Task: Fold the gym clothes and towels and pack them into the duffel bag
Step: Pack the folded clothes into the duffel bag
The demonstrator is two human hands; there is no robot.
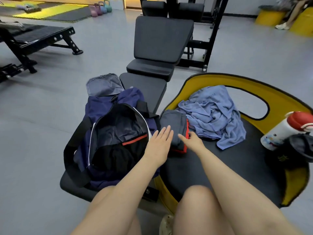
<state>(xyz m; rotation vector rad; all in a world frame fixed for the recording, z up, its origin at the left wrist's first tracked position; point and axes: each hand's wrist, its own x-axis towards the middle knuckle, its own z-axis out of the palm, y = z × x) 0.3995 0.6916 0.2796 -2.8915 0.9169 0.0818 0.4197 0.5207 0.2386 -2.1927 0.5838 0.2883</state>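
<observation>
A navy duffel bag (108, 133) lies unzipped on a black bench, with dark clothing inside it. Just right of the bag, a folded grey garment with red trim (176, 126) rests on the black and yellow round platform (237, 160). My left hand (159, 146) is flat with fingers apart at the garment's left edge, by the bag's rim. My right hand (193, 141) touches the garment's right side at the red trim, fingers partly curled. A crumpled light blue towel (215, 114) lies unfolded behind the garment.
A white bottle with a red cap (286, 129) and a dark item (301, 146) lie at the platform's right. The black bench (149, 85) extends away. Gym machines, kettlebells (100, 8) and yellow boxes stand on the grey floor; a person sits far right.
</observation>
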